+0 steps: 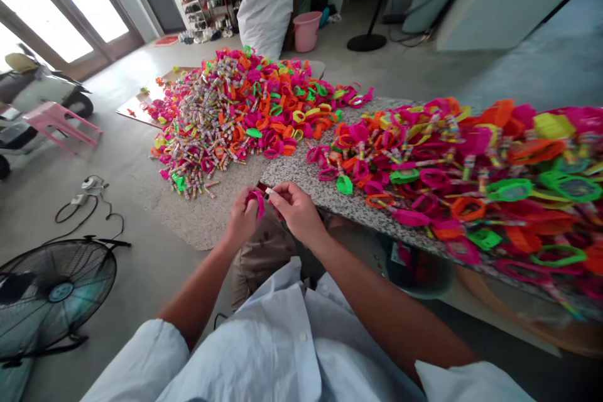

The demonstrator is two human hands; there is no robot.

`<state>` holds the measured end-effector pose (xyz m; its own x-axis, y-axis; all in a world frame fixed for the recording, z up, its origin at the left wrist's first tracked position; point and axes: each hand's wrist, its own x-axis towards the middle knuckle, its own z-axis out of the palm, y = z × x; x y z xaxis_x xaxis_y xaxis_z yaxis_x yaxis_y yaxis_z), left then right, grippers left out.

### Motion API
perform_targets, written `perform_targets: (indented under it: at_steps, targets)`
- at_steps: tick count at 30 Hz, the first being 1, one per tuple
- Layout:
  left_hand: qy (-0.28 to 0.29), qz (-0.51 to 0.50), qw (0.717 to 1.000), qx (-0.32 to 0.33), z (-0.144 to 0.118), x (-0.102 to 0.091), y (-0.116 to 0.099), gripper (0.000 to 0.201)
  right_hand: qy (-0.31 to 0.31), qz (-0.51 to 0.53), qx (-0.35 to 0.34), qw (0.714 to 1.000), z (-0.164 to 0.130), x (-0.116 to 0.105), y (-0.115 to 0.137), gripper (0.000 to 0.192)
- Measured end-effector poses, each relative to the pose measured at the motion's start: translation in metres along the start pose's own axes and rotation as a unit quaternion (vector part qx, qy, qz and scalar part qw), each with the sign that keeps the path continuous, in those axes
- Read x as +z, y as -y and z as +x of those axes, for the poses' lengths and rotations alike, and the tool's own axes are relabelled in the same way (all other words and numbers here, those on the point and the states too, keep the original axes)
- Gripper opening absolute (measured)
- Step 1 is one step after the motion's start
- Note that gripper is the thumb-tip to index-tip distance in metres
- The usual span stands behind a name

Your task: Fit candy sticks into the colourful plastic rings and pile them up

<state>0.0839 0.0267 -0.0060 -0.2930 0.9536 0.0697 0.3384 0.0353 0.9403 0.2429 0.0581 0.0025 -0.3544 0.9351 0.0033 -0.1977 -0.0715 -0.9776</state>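
Speckled grey granite tabletop runs off to the right, heaped with neon plastic bands in pink, orange, green and yellow. A second, larger mound of bands mixed with small striped candy rolls lies on a mat on the floor beyond. Black floor fan at lower left; pink plastic stool and pink bucket further off.

Both hands meet just in front of the table's near corner, above the lap. Left hand is closed round a pink plastic ring-shaped band, thumb and forefinger pinching its loop. Right hand has its fingertips drawn together on a small white tip, touching the band's edge; whether this is a candy roll's end cannot be told.

Judgement: the band looks very light, thin and springy, likely to flex or twist under pressure, smooth enough to slip. Best held by the loop's rim, pinched near the joining point.
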Motion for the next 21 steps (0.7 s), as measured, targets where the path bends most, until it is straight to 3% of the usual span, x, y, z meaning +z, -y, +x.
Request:
perform_targets:
  at_steps: [3,7,15,19,21]
  targets:
    - [-0.097,0.114,0.980,0.129,-0.004,0.005,0.006,0.015,-0.008,-0.062,-0.046,0.997,-0.009,0.004,-0.008,0.033]
    - [-0.070,0.131,0.958,0.245,-0.008,0.010,0.007,0.008,-0.010,-0.103,-0.102,0.989,-0.012,0.000,-0.008,0.027]
    - [0.080,0.012,0.969,0.232,-0.013,0.008,0.007,0.018,-0.050,-0.214,-0.204,0.954,-0.009,-0.019,-0.002,0.017]
    - [0.101,0.011,0.971,0.216,-0.012,0.003,0.005,0.021,-0.068,-0.213,-0.191,0.956,-0.008,-0.024,-0.001,0.019]
    - [0.075,0.020,0.975,0.206,-0.009,0.000,0.004,0.022,-0.070,-0.204,-0.170,0.962,-0.010,-0.025,0.002,0.022]
